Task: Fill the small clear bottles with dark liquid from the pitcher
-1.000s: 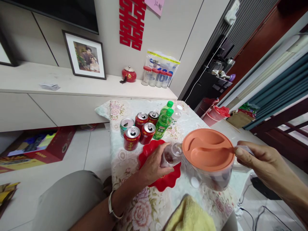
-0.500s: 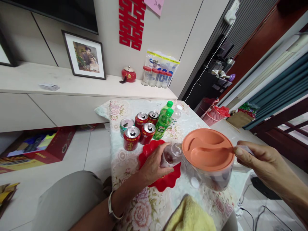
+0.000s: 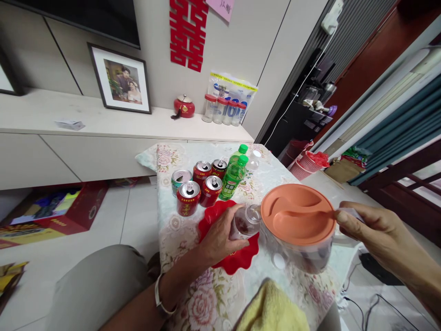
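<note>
My left hand (image 3: 217, 239) is wrapped round a small clear bottle (image 3: 245, 222) with dark liquid in it, held over a red scalloped plate (image 3: 237, 262). My right hand (image 3: 365, 225) grips the handle of a clear pitcher (image 3: 303, 257) with an orange lid (image 3: 298, 213). The pitcher leans with its rim at the bottle's open mouth. Dark liquid shows low in the pitcher.
On the floral tablecloth (image 3: 193, 294) stand several red cans (image 3: 189, 197), a green can (image 3: 181, 178), two green bottles (image 3: 234, 177) and a clear bottle (image 3: 254, 160). A yellow cloth (image 3: 272, 310) lies near me. My knee (image 3: 96, 285) is at the table's left.
</note>
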`<state>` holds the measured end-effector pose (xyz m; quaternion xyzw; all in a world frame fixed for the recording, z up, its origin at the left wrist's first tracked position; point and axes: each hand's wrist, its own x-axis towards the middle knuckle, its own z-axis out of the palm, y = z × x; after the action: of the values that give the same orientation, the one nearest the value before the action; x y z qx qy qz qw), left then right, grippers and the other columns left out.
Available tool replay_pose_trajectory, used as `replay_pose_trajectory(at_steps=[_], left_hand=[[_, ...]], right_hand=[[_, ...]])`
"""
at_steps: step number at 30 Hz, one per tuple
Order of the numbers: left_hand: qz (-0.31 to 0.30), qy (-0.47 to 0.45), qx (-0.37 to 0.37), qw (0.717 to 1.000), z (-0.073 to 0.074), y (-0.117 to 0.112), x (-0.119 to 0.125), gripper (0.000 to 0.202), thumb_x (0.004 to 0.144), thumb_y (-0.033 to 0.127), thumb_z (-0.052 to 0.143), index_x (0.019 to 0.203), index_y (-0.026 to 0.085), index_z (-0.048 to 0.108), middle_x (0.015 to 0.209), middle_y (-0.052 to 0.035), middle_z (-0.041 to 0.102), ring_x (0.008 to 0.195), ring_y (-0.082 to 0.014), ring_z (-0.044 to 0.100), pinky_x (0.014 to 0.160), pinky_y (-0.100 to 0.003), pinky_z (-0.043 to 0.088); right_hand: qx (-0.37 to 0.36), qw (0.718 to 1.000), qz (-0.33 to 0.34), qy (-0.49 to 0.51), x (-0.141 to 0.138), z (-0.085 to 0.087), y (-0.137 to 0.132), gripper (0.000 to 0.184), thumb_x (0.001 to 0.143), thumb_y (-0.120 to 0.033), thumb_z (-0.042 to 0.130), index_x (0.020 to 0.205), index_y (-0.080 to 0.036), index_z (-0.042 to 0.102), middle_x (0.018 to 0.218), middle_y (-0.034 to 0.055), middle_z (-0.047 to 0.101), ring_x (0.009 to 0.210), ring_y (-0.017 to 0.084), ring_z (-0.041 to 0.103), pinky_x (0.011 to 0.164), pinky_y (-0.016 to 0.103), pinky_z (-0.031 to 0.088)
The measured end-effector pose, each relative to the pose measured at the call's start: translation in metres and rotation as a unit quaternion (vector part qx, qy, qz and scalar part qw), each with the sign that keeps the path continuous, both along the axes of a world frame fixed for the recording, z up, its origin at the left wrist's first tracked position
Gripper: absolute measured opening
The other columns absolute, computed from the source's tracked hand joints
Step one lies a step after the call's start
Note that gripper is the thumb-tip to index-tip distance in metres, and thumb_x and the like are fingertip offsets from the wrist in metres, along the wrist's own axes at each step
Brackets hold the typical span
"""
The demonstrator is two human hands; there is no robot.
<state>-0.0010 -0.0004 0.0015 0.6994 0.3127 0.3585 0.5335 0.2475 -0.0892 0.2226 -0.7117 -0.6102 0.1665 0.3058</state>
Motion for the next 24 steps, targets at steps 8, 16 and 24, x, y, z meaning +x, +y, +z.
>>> replay_pose_trajectory(at_steps=[8,16,24], left_hand=[[0.016,-0.010,-0.005,1.000,0.003,-0.002,0.000,0.089,0.071,0.017,0.082,0.152,0.032,0.049,0.153,-0.0069,0.066,0.137,-0.0342,0.067,0.121,-0.052,0.052],[-0.001,-0.009,-0.015,1.000,0.006,-0.001,-0.001,0.090,0.071,0.017,0.082,0.153,0.025,0.047,0.153,-0.0134,0.064,0.140,-0.0367,0.064,0.124,-0.055,0.049],[-0.001,-0.012,-0.018,1.000,0.005,0.000,0.000,0.089,0.072,0.017,0.082,0.153,0.027,0.046,0.154,-0.0130,0.064,0.141,-0.0361,0.064,0.122,-0.057,0.050]], right_hand=[[-0.011,1.000,0.011,0.005,0.008,-0.002,-0.005,0.064,0.076,-0.082,0.074,0.052,-0.026,0.054,0.056,0.0025,0.036,0.055,0.019,0.030,0.051,0.036,0.022],[-0.033,0.999,0.025,0.001,0.019,-0.008,-0.005,0.061,0.083,-0.078,0.072,0.058,-0.027,0.052,0.061,0.0014,0.036,0.059,0.020,0.029,0.054,0.037,0.022],[-0.044,0.999,-0.016,-0.012,0.007,0.000,-0.001,0.078,0.069,-0.093,0.072,0.052,-0.022,0.046,0.059,-0.0025,0.032,0.057,0.014,0.030,0.052,0.028,0.026]])
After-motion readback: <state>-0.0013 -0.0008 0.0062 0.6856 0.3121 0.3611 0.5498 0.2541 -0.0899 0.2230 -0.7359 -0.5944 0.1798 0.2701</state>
